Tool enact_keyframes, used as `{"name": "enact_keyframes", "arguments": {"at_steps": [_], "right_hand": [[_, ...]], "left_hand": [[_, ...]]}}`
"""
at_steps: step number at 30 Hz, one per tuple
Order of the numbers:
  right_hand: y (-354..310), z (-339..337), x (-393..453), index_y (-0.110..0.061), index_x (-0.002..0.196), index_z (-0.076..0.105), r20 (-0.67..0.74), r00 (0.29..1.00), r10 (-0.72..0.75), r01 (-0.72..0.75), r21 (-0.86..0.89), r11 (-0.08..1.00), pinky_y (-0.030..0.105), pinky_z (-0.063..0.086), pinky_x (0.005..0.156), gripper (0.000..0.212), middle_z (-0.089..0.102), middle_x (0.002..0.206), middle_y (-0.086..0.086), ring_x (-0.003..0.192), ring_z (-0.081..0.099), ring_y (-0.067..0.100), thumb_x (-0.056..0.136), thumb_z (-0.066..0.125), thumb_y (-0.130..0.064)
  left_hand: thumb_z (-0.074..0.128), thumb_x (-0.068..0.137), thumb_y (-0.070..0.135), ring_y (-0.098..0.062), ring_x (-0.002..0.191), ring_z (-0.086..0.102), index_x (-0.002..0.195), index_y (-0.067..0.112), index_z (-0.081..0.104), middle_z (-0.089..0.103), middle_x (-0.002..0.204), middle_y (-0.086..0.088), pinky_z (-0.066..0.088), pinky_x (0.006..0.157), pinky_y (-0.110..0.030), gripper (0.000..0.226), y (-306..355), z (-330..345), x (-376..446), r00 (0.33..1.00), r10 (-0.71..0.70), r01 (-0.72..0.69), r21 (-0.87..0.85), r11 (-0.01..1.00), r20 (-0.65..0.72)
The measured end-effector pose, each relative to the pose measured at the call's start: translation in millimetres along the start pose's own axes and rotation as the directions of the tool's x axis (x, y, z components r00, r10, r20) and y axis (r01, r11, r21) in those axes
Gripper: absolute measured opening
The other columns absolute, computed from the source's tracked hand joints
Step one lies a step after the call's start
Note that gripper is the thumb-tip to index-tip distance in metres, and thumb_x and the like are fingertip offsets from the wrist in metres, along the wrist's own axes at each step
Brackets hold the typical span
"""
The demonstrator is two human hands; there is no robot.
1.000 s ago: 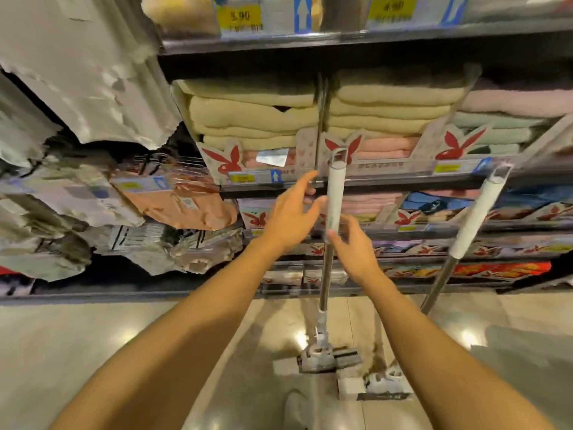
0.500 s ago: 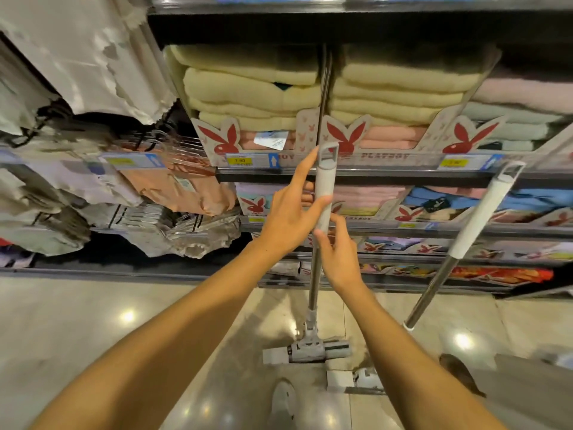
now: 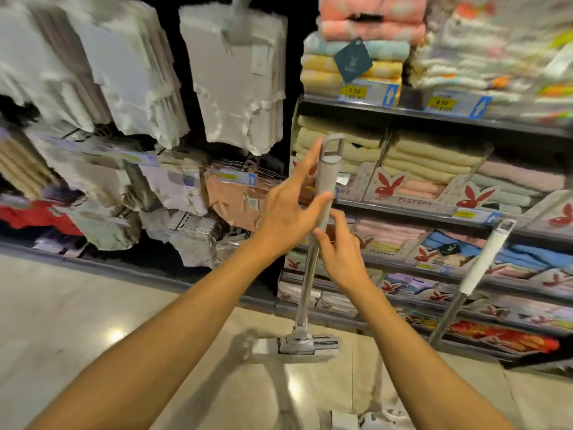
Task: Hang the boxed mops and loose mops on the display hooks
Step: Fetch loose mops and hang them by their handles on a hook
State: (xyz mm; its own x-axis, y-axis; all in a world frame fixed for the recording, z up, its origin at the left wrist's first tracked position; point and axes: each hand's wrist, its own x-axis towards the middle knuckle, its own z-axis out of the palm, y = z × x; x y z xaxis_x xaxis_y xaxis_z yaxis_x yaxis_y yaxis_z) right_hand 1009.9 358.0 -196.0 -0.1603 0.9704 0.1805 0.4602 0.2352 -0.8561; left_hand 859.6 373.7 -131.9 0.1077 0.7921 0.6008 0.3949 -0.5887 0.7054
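Above glossy floor (image 3: 77, 321), both hands steady mop (image 3: 325, 181).

Folded towels (image 3: 344, 141) in cream, pink and blue lay stacked on the shelves (image 3: 434, 114) at the right, behind card fronts printed with red rabbit heads (image 3: 389, 184). Yellow price tags (image 3: 353, 90) sat on the shelf edges. At the left, pale cloth items (image 3: 238, 85) hung in rows, blurred. The floor (image 3: 77, 305) below was glossy beige tile.
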Motion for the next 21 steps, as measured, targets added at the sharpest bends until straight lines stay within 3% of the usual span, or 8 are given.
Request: {"name": "enact_keyframes", "arguments": {"at_steps": [2,5,10,12,14,16,19,21], "right_hand": [[-38,10,-1,-0.025,0.135,0.045,0.061,0.996,-0.066,0.066,-0.004,0.998,0.017,0.045,0.058,0.028,0.066,0.082,-0.013,0.067,0.064,-0.004,0.108,0.052,-0.029],[-96,35,-4,-0.032,0.13,0.044,0.132,0.979,-0.155,0.155,0.007,0.988,0.025,0.055,0.075,0.026,0.069,0.104,-0.011,0.092,0.069,0.004,0.106,0.052,-0.038],[-192,95,-22,-0.035,0.127,0.045,0.163,0.937,-0.308,0.3,0.073,0.951,0.013,0.047,0.069,0.024,0.07,0.096,-0.018,0.085,0.068,-0.004,0.105,0.054,-0.04],[-228,124,-35,-0.036,0.13,0.045,0.154,0.922,-0.356,0.336,0.14,0.931,0.023,0.055,0.076,0.029,0.074,0.1,-0.013,0.09,0.071,0.004,0.104,0.056,-0.043],[-261,156,-51,-0.04,0.133,0.043,0.138,0.9,-0.414,0.378,0.229,0.897,0.04,0.058,0.079,0.033,0.075,0.094,-0.008,0.087,0.072,0.014,0.104,0.059,-0.039],[-295,189,-70,-0.051,0.133,0.04,0.132,0.871,-0.472,0.409,0.336,0.848,0.037,0.058,0.077,0.04,0.075,0.088,-0.008,0.083,0.072,0.011,0.105,0.06,-0.031],[-339,243,-94,-0.053,0.142,0.036,0.135,0.826,-0.547,0.434,0.465,0.772,0.033,0.058,0.072,0.048,0.072,0.085,-0.012,0.08,0.072,0.011,0.105,0.059,-0.033],[-367,280,-107,-0.055,0.142,0.037,0.152,0.787,-0.598,0.444,0.533,0.72,0.034,0.056,0.067,0.048,0.07,0.081,-0.013,0.073,0.07,0.01,0.105,0.058,-0.033]], "left_hand": [[0.073,0.097,0.017,-0.007,0.094,0.072,0.166,0.026,0.021,0.074,0.116,0.0,0.059,0.089,-0.022,0.087,18,-39,-4,0.999,-0.013,0.013,0.014,1.0,-0.048],[0.074,0.097,0.022,-0.008,0.086,0.069,0.165,0.032,0.019,0.065,0.092,0.016,0.06,0.086,-0.027,0.088,43,-105,-16,0.99,0.012,-0.002,0.069,0.998,-0.141],[0.072,0.099,0.016,-0.014,0.078,0.067,0.166,0.022,0.021,0.064,0.086,0.007,0.061,0.077,-0.028,0.084,85,-221,-42,0.966,0.083,-0.051,0.136,0.989,-0.243],[0.073,0.099,0.014,-0.01,0.072,0.065,0.165,0.021,0.023,0.062,0.082,0.005,0.058,0.071,-0.02,0.084,103,-267,-59,0.953,0.096,-0.047,0.172,0.984,-0.287],[0.072,0.098,0.013,-0.014,0.068,0.064,0.165,0.024,0.024,0.062,0.079,-0.009,0.057,0.069,-0.022,0.083,121,-313,-79,0.941,0.09,-0.024,0.201,0.979,-0.325],[0.072,0.099,0.014,-0.022,0.068,0.064,0.165,0.027,0.024,0.062,0.081,-0.016,0.059,0.072,-0.032,0.083,138,-357,-101,0.93,0.09,-0.003,0.237,0.971,-0.357],[0.073,0.098,0.015,-0.01,0.065,0.062,0.163,0.036,0.026,0.063,0.08,-0.008,0.057,0.072,-0.022,0.082,155,-420,-135,0.905,0.081,0.049,0.289,0.956,-0.419],[0.073,0.099,0.015,-0.011,0.065,0.062,0.163,0.036,0.028,0.062,0.079,-0.008,0.057,0.073,-0.023,0.082,165,-459,-160,0.882,0.076,0.091,0.326,0.941,-0.465]]}}
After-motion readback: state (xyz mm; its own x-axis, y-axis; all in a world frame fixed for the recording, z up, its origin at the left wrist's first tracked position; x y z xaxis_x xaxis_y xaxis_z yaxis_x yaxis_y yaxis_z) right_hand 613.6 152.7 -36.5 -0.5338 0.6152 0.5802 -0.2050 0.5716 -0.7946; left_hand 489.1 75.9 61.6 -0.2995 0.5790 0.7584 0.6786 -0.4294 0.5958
